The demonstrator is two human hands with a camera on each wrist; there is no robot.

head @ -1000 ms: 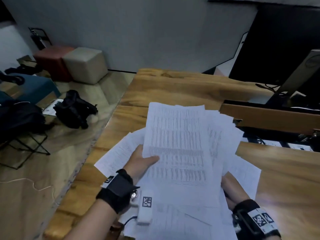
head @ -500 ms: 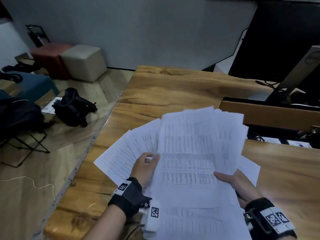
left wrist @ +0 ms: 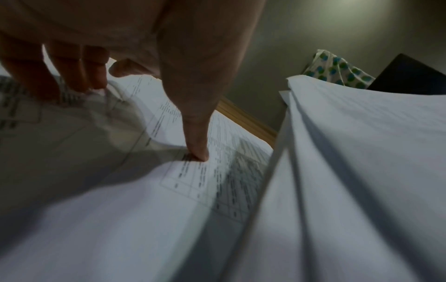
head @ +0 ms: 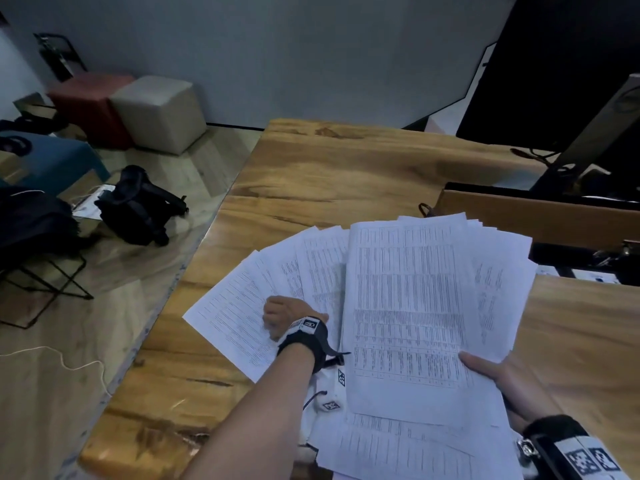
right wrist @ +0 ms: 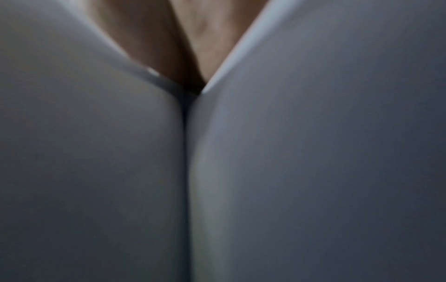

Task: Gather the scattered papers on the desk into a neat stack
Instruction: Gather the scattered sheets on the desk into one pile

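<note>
A thick bundle of printed papers [head: 408, 306] is lifted off the wooden desk [head: 329, 174]; my right hand [head: 495, 375] grips its lower right edge, thumb on top, fingers hidden beneath. To the left, loose sheets [head: 235, 306] lie fanned out on the desk. My left hand [head: 280, 315] rests on them, knuckles up. In the left wrist view the thumb [left wrist: 195, 133] presses on a sheet [left wrist: 120, 209] and the curled fingers [left wrist: 72, 72] bunch the paper, with the bundle [left wrist: 362, 171] to the right. The right wrist view is filled by blurred paper [right wrist: 96, 171] and a bit of my hand [right wrist: 188, 47].
More sheets [head: 398, 448] lie under my arms at the near edge. A wooden divider board [head: 536, 216] and a monitor stand [head: 595, 133] are at the right back. The desk's left edge drops to a floor with a black bag [head: 138, 206] and cube stools [head: 159, 112].
My left hand let go of the bundle and moved left onto the fanned sheets. The right hand came up with its thumb on top, and the bundle shifted right.
</note>
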